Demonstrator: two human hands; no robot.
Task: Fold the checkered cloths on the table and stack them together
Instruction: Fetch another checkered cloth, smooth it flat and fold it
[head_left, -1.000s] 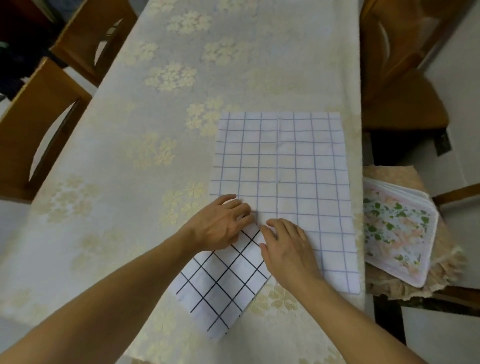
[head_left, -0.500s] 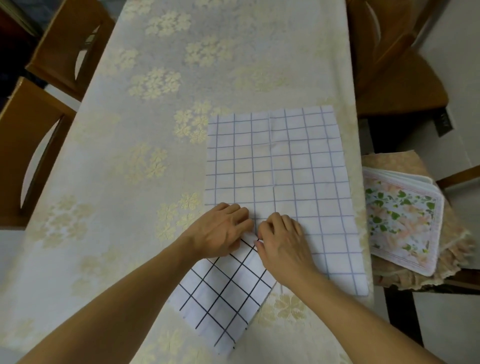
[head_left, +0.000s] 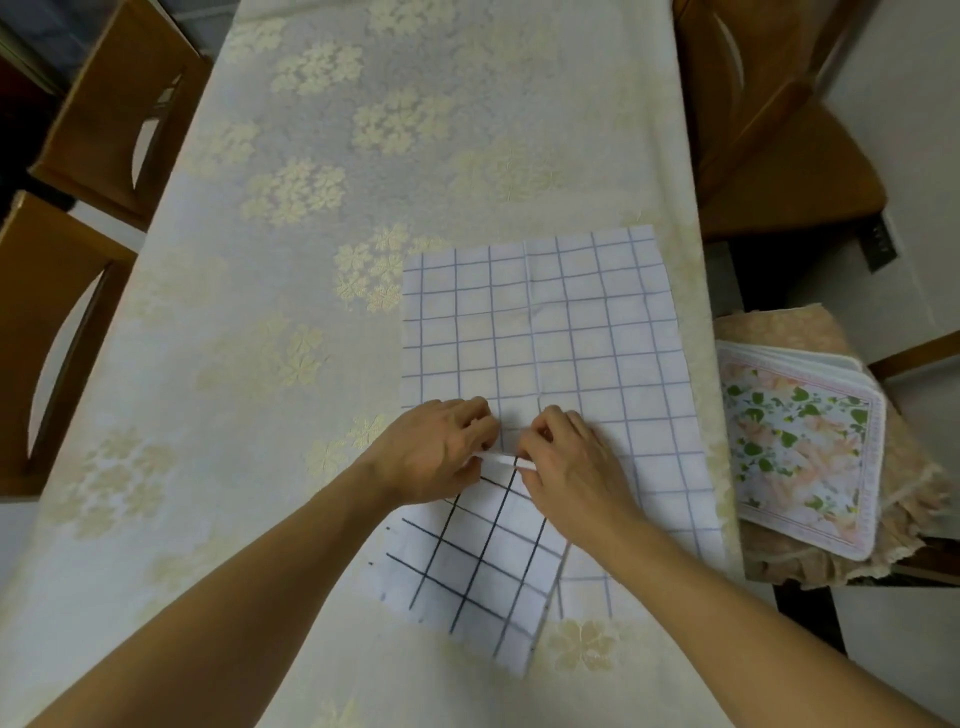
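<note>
Lower centre of the frame: the dark-checked cloth (head_left: 483, 566) lies askew, its far corner overlapping the near left part of the pale-checked cloth (head_left: 550, 332), which is spread flat toward the right edge of the table (head_left: 260, 312).
Change: half a second ago my fingers lay flat on that far corner; now a thin white strip of its edge stands lifted between the two hands, so I judge the first fold of this cloth is starting.
Meaning for the task: neither cloth is folded yet and nothing is stacked, so I am at the very beginning.
Left hand (head_left: 436, 452): fingers curled, thumb and fingertips pinching the left end of the lifted edge.
Right hand (head_left: 576, 462): fingers curled over the right end of the same edge; the pinch itself is hidden under the knuckles, so I take it as a grip, not a certainty.
Cloth against fingers: the raised edge runs between the two pinches, and the body of the cloth trails toward me under both wrists.
Around: a stack of floral mats (head_left: 800, 447) sits on a seat at right, off the table; wooden chairs (head_left: 104, 119) stand at upper left.
</note>
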